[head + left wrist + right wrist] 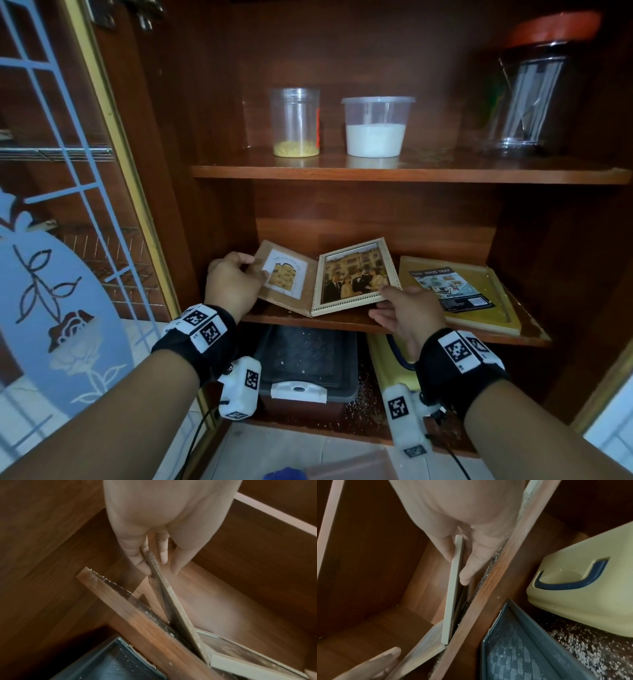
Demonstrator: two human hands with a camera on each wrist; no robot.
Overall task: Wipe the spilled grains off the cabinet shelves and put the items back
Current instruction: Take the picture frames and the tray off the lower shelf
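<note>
Two picture frames stand tilted on the middle shelf [342, 323], their inner edges touching like an open book. My left hand [255, 269] grips the outer edge of the brown frame [291, 284], thumb on the front; the left wrist view shows my fingers [142, 563] on either side of its edge [171, 597]. My right hand [387, 298] pinches the lower right corner of the white photo frame [356, 274], whose edge [453, 588] sits between thumb and fingers. Spilled grains [590, 649] cover the bottom shelf and line the middle shelf's front edge [116, 586].
A yellow food tray [479, 298] lies to the right of the frames. The upper shelf holds a clear jar of yellow grains [296, 123], a tub of white grains [376, 126] and a red-lidded jar [534, 92]. Below are a grey bin [308, 363] and a yellow box [582, 601]. A glass door [68, 205] stands open at left.
</note>
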